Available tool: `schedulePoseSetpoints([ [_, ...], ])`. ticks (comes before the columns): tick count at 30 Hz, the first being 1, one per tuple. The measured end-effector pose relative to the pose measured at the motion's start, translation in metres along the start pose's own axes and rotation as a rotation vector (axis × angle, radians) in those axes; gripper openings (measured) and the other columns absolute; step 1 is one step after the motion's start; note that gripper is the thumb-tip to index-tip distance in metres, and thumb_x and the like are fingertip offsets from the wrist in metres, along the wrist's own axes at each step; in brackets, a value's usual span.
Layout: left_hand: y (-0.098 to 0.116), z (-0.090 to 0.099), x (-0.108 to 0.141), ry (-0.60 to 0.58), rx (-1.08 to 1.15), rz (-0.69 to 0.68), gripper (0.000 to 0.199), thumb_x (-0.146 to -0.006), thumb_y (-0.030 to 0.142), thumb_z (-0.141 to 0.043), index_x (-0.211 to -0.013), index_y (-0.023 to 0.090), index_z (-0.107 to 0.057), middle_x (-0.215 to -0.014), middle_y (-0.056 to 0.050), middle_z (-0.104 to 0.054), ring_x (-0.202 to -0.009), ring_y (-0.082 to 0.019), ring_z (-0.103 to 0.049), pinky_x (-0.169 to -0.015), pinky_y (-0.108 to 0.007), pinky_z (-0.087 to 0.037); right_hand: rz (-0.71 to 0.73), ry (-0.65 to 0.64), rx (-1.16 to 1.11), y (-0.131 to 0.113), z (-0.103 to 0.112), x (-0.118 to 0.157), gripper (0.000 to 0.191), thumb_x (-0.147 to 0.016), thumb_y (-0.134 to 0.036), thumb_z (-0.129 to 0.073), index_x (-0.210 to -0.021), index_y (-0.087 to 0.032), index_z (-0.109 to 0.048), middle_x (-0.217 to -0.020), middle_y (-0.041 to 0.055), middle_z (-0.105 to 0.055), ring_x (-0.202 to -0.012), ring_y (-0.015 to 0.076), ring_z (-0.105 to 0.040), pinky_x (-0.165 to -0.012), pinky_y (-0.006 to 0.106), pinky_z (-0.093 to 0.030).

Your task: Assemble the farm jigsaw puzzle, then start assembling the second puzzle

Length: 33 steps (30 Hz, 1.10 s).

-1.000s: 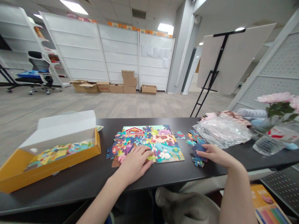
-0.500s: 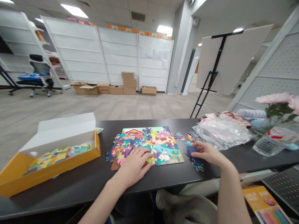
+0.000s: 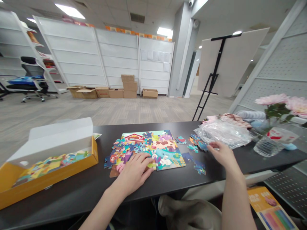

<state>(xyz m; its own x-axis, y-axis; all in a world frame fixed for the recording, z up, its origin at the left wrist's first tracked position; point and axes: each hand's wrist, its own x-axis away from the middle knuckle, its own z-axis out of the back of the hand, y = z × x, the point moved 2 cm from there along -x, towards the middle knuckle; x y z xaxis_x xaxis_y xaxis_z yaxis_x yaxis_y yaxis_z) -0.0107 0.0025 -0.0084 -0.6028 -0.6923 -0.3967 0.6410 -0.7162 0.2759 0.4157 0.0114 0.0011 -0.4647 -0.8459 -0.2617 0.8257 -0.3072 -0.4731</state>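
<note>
My left hand [image 3: 137, 169] lies with fingers stretched out over loose jigsaw pieces [image 3: 120, 156] and the lower left of a partly covered farm-animal puzzle [image 3: 170, 155]. Rabbits, a cow and a red barn show on that puzzle. My right hand [image 3: 223, 155] hovers at the right, thumb and fingers slightly bent, with no piece visible in it. Its fingertips are beside a small pile of jigsaw pieces [image 3: 198, 142]; whether they touch it I cannot tell. A plain dark blue piece [image 3: 187, 157] and a patterned blue piece [image 3: 200, 166] lie between the puzzle and my right hand.
A yellow box [image 3: 59, 171] with its white lid raised holds more pieces on the left. Crumpled clear plastic [image 3: 223, 131] lies behind my right hand, near a clear vase [image 3: 268, 147] with pink flowers. A black easel [image 3: 213, 76] stands beyond the table.
My right hand has let go of the dark blue piece, which now lies on the table. The hand has moved up and right, towards the pile. My left hand stays on the puzzle.
</note>
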Motion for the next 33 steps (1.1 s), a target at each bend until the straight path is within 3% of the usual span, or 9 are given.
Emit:
schedulePoseSetpoints([
  [7, -0.002, -0.002, 0.0, -0.027, -0.007, 0.0, 0.024, -0.098, 0.032, -0.054, -0.119, 0.025, -0.062, -0.127, -0.008, -0.063, -0.119, -0.027, -0.058, -0.102, -0.046, -0.049, -0.04, -0.06, 0.096, -0.011, -0.018, 0.004, 0.052, -0.076, -0.06, -0.065, -0.107, -0.019, -0.07, -0.108, 0.0127, -0.076, -0.098, 0.0327, -0.07, -0.078, 0.039, -0.05],
  [14, 0.0, -0.002, 0.0, -0.024, -0.004, 0.003, 0.023, -0.098, 0.031, -0.055, -0.119, 0.024, -0.063, -0.127, -0.008, -0.064, -0.119, -0.027, -0.058, -0.102, -0.046, -0.049, 0.004, -0.111, 0.081, -0.019, -0.016, 0.005, 0.027, -0.071, -0.041, -0.07, -0.09, -0.021, -0.072, -0.096, 0.0094, -0.077, -0.089, 0.0293, -0.071, -0.073, 0.036, -0.05],
  [20, 0.001, -0.001, 0.0, -0.047, -0.012, 0.016, 0.025, -0.099, 0.032, -0.053, -0.12, 0.023, -0.062, -0.128, -0.009, -0.063, -0.121, -0.028, -0.056, -0.103, -0.048, -0.047, 0.215, -0.28, -0.148, -0.039, -0.01, 0.016, 0.03, -0.066, -0.038, -0.073, -0.09, -0.02, -0.072, -0.088, 0.0066, -0.075, -0.075, 0.0226, -0.067, -0.071, 0.033, -0.05],
  [25, 0.0, -0.003, 0.0, -0.05, -0.012, 0.017, 0.025, -0.1, 0.033, -0.051, -0.12, 0.023, -0.062, -0.128, -0.01, -0.062, -0.121, -0.028, -0.056, -0.103, -0.048, -0.047, 0.259, -0.418, -0.246, -0.055, -0.007, 0.023, 0.035, -0.068, -0.04, -0.07, -0.095, -0.018, -0.072, -0.071, 0.0025, -0.068, -0.065, 0.0196, -0.061, -0.065, 0.032, -0.049],
  [33, 0.001, -0.003, 0.001, -0.036, -0.011, 0.005, 0.024, -0.1, 0.033, -0.05, -0.119, 0.023, -0.061, -0.127, -0.01, -0.063, -0.118, -0.028, -0.057, -0.101, -0.047, -0.047, 0.226, -0.523, -0.6, -0.071, -0.006, 0.029, 0.04, -0.062, -0.037, -0.08, -0.095, -0.018, -0.067, -0.101, 0.0099, -0.07, -0.082, 0.0218, -0.067, -0.075, 0.035, -0.056],
])
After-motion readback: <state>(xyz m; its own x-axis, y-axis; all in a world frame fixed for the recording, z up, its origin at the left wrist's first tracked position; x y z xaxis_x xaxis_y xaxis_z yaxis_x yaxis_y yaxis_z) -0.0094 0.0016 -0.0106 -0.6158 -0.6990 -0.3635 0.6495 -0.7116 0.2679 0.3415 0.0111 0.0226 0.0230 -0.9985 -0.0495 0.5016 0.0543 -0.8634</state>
